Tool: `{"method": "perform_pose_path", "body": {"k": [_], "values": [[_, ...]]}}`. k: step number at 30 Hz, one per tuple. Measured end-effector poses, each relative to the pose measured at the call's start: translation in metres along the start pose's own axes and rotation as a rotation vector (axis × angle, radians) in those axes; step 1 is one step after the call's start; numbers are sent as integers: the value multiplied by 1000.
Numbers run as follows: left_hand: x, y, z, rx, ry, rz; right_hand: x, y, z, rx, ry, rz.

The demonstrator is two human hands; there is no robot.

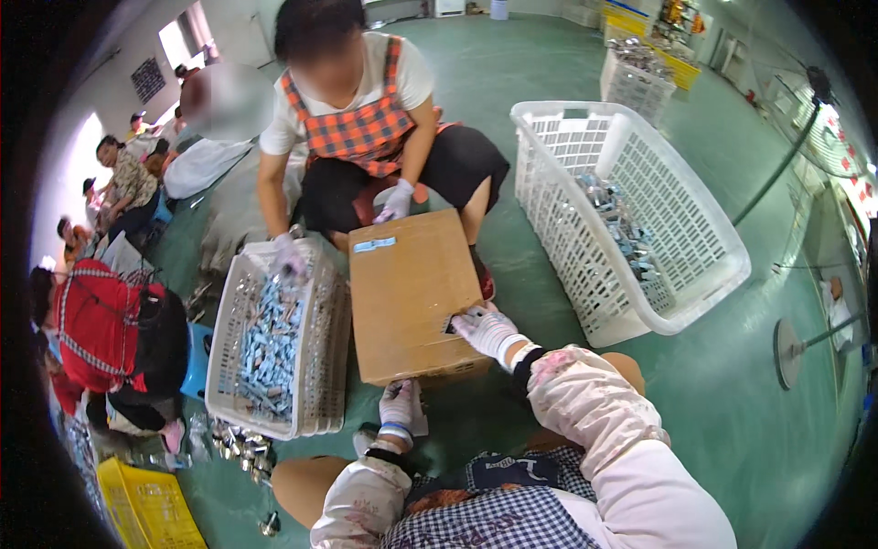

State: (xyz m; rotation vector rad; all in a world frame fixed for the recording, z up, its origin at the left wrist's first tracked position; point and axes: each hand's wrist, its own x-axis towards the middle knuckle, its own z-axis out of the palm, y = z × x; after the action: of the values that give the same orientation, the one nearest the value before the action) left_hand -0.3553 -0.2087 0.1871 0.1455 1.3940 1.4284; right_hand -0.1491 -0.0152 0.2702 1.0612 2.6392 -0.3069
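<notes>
A closed brown cardboard box (416,302) lies before me, with a small blue-wrapped piece (375,244) on its far left corner. My right hand (487,331), in a striped white glove, is closed at the box's right side beside a small dark patch (449,324); what it pinches is unclear. Close against the box's near edge is my left hand (400,409), also gloved. Its fingers are closed, and what they hold is hidden. A co-worker's gloved hand (396,201) is at the far edge of the box.
The co-worker's other hand (289,256) reaches into a white basket (217,366) of small blue-wrapped pieces. A larger white basket (681,320) stands right, with similar pieces inside. Loose metal parts (242,446) and a yellow crate (151,503) lie lower left. A stand (786,352) rises at right.
</notes>
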Motion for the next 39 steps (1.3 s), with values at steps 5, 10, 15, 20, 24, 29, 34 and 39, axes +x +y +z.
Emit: {"method": "perform_pose_path", "body": {"k": [5, 10, 15, 20, 24, 29, 34, 39], "values": [[10, 6, -18, 43, 48, -34, 16, -21, 3, -51, 3, -36], [24, 14, -50, 96, 17, 20, 41, -41, 13, 90, 37, -10], [20, 35, -53, 85, 10, -41, 56, -48, 25, 326, 49, 211], [11, 55, -91, -3, 54, -48, 43, -110, -35, 197, -23, 86], [19, 56, -94, 97, 28, 37, 63, -102, 4, 276, 20, 176], [26, 65, -83, 116, 82, 27, 80, -94, 19, 337, 85, 173], [73, 20, -113, 188, 90, 5, 90, -103, 31, 363, 40, 212], [75, 9, -113, 60, 82, 67, 97, -98, 43, 381, 57, 198]]}}
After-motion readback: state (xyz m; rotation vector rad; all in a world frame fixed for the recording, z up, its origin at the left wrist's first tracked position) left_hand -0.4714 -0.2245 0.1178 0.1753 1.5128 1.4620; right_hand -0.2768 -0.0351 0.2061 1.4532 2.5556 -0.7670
